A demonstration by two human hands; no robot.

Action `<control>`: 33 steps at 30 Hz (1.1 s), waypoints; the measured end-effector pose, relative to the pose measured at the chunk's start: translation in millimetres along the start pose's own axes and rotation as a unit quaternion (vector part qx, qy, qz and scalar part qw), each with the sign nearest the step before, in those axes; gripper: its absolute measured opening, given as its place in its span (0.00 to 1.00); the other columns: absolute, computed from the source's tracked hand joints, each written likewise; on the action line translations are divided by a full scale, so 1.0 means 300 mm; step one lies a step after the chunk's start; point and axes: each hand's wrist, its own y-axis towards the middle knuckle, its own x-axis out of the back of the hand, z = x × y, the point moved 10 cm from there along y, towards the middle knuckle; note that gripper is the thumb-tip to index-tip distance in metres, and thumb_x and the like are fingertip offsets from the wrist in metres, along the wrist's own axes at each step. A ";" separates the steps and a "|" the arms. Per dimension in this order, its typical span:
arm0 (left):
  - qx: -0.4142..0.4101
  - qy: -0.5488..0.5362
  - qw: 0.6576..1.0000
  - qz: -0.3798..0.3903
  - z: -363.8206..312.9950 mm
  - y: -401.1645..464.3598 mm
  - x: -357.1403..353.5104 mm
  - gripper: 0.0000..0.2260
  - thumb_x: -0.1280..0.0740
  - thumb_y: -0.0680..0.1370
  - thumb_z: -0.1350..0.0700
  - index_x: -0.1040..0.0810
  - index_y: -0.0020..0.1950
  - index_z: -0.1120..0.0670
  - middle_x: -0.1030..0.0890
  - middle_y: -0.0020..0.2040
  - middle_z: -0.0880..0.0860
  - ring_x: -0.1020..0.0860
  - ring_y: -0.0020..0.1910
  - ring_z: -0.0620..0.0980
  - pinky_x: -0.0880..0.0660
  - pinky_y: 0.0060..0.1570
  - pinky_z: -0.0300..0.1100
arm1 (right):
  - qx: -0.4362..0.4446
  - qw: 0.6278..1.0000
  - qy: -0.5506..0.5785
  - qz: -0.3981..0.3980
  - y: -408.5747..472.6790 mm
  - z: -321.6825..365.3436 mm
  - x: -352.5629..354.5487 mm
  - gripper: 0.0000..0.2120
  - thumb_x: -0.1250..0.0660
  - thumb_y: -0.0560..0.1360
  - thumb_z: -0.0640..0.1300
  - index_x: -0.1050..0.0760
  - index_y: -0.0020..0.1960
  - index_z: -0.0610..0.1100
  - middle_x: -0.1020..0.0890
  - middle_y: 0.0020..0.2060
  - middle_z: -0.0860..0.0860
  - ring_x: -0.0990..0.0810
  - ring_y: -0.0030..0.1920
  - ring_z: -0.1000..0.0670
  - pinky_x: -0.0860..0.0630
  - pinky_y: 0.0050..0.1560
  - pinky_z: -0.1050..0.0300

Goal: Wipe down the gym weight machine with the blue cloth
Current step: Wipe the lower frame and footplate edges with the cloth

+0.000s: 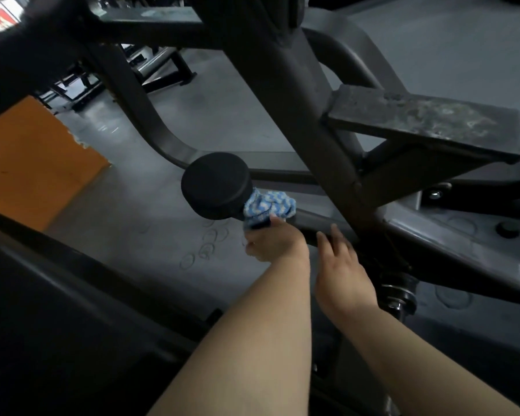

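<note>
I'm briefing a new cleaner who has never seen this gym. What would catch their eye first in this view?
The blue cloth stands out at the centre, bunched around a bar just behind the round black foam pad, gripped by the left hand. The right hand rests with straight fingers on the dark frame bar beside it. Upper right, a scuffed, dusty flat plate juts from the machine; an orange patch of floor shows at left.

Head camera looks steeply down, close to machine frame (327, 121).
</note>
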 end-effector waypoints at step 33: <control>0.178 -0.068 0.956 0.222 0.355 -0.279 -0.340 0.17 0.36 0.78 0.49 0.26 0.61 0.58 0.22 0.51 0.53 0.25 0.46 0.49 0.30 0.46 0.41 | -0.127 0.967 -0.137 -0.176 -0.253 -0.458 0.174 0.44 0.32 0.68 0.36 0.54 0.76 0.37 0.46 0.75 0.36 0.49 0.75 0.39 0.51 0.73 0.42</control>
